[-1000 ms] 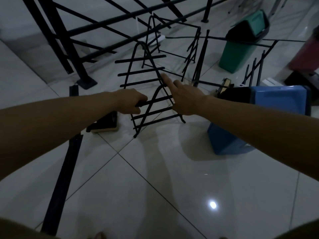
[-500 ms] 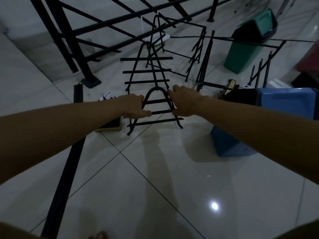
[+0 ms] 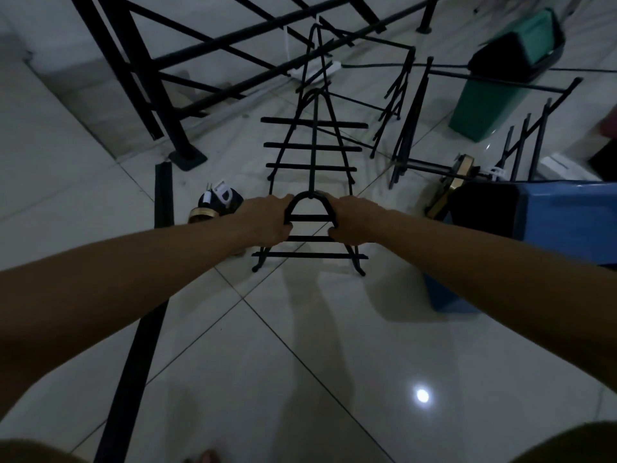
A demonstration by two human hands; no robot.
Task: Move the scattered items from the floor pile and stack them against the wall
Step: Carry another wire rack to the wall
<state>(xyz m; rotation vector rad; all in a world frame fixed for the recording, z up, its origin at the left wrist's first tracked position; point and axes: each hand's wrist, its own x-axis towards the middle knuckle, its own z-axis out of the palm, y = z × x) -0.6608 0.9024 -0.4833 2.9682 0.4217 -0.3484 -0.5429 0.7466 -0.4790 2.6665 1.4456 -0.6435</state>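
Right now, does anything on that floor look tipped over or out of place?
Yes. The green bin lies tipped on its side, and so does the blue bin. Thin black metal racks sprawl at odd angles between them.

A green bin with a black swing lid lies tipped on the pale tiled floor at upper right. A blue plastic bin lies on its side at right. A black metal railing crosses the top left.
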